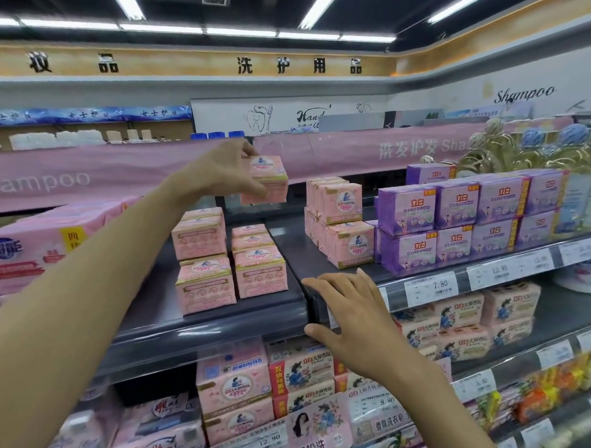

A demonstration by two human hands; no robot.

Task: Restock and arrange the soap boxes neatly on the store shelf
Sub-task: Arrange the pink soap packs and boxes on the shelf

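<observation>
My left hand grips a pink soap box and holds it in the air above the upper shelf. Below it stand two stacks of matching pink soap boxes, a taller left stack and a lower right stack. My right hand rests open on the shelf's dark front edge, fingers spread, holding nothing. Further right on the same shelf stands another group of pink soap packs.
Purple soap packs fill the shelf to the right, with price tags along the rail. A large pink pack sits at the left. Lower shelves hold more pink and floral soap boxes. A pink shampoo banner runs overhead.
</observation>
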